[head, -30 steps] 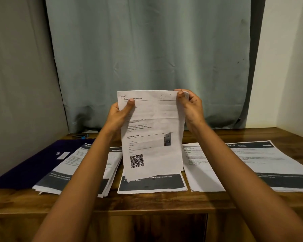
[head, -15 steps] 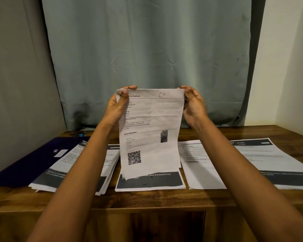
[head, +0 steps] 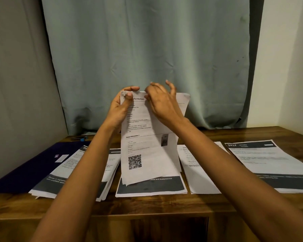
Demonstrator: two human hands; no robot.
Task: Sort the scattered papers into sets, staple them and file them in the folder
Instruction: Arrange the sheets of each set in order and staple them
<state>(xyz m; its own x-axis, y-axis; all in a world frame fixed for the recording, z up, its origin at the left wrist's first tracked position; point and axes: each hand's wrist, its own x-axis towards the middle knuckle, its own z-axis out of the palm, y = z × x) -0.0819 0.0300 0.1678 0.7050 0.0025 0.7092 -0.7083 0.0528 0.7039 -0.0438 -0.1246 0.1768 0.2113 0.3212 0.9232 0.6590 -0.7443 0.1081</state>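
I hold a set of printed sheets [head: 147,154] upright above the table; its front page shows a QR code. My left hand [head: 120,109] grips the set's top left corner, thumb on the front. My right hand [head: 162,103] lies across the top middle of the set, thumb and forefinger pinching the upper edge while the other fingers stick up. A dark purple folder [head: 33,165] lies flat at the table's left. Behind the folder, by the curtain, sits a small black and blue object [head: 80,138], perhaps the stapler.
More papers lie on the wooden table [head: 147,205]: a stack [head: 87,165] overlapping the folder, one [head: 150,187] under the held set, a sheet [head: 199,172] to the right and a "2437" page [head: 269,159] far right. A curtain hangs behind.
My right hand has left the top right corner and moved left to the top middle of the set. The left hand keeps its corner. The set's right corner now stands free.
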